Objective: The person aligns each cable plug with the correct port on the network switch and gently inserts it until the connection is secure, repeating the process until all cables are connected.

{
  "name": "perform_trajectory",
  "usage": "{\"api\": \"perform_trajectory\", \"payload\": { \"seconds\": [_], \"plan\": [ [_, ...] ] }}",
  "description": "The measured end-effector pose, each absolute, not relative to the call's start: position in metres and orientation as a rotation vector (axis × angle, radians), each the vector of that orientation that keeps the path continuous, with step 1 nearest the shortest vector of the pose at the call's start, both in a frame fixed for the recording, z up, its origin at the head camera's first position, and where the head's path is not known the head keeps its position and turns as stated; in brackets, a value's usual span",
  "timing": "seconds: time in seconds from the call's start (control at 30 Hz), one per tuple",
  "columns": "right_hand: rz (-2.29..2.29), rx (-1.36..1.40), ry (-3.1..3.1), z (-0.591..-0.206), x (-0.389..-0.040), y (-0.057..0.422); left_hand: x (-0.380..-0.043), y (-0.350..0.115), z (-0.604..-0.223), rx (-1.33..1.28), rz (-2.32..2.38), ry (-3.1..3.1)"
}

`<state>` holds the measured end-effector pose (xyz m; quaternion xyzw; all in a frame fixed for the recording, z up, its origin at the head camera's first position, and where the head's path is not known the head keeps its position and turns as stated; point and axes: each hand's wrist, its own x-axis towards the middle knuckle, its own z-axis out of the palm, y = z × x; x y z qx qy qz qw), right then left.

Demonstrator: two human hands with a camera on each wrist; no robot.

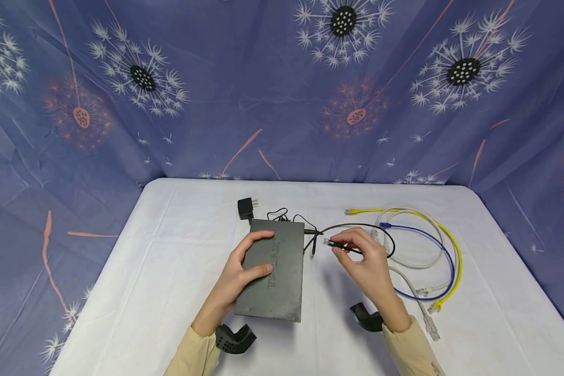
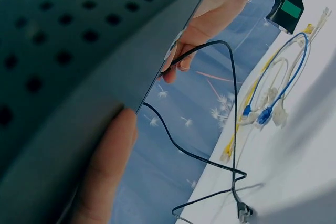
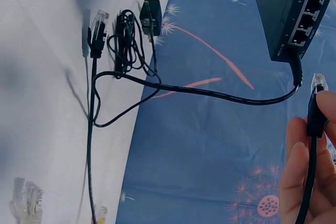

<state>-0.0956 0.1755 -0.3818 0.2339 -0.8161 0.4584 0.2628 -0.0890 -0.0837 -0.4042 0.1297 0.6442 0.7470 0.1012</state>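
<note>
My left hand (image 1: 235, 279) grips a black TP-LINK network switch (image 1: 286, 274) at its left side, with the thumb and a finger over the top. In the right wrist view a row of network ports (image 3: 307, 22) lines the side facing my right hand. A thin power lead (image 3: 297, 69) is plugged in at the end of that row. To the right of the switch, my right hand (image 1: 368, 261) pinches the plug (image 3: 316, 111) of a black network cable between thumb and fingers. Its clear tip points toward the switch, a short gap away. The cable's other plug (image 3: 98, 32) hangs loose.
Behind the switch lie a black power adapter (image 1: 245, 208) and its bundled lead (image 3: 125, 40). Yellow (image 1: 459, 253), blue (image 1: 444, 248) and grey network cables (image 1: 413, 287) lie coiled on the white-covered table (image 1: 145, 292) at right. A patterned cloth (image 1: 263, 78) hangs behind.
</note>
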Motion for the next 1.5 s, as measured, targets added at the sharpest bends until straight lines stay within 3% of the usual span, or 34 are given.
{"api": "perform_trajectory", "payload": {
  "seconds": [1.5],
  "plan": [
    [1.154,0.783,-2.201,-0.387,-0.104,0.165,-0.085,-0.079,-0.399,0.420,2.208,1.897]
  ]
}}
